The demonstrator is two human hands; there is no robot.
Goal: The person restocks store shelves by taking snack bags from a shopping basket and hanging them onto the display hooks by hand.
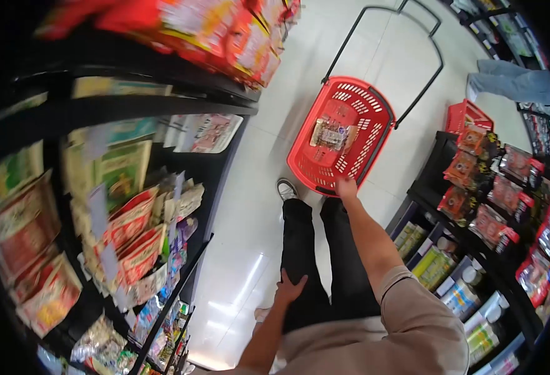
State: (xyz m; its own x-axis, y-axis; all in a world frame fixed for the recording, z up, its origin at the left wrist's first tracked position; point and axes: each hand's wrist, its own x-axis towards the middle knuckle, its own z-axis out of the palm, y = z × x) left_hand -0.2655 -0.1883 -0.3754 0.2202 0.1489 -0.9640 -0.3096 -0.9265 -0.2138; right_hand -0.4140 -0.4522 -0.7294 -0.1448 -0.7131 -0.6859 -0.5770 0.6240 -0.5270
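A red shopping basket (300,153) with a long black pull handle stands on the floor in front of my feet. Inside it lies a clear plastic package (333,135) with a dark printed label. My right hand (346,187) reaches down to the basket's near rim, its fingers closed over the edge. On my left thigh, over the black trousers, rests my left hand (292,286), fingers spread and holding nothing.
To the left, dark shelves (206,103) carry several bagged snacks, with red packets (243,47) on top. Hanging packs (506,169) and lower shelves of canisters (434,265) line the right. Another person's legs (512,81) and a second red basket (465,115) appear farther back.
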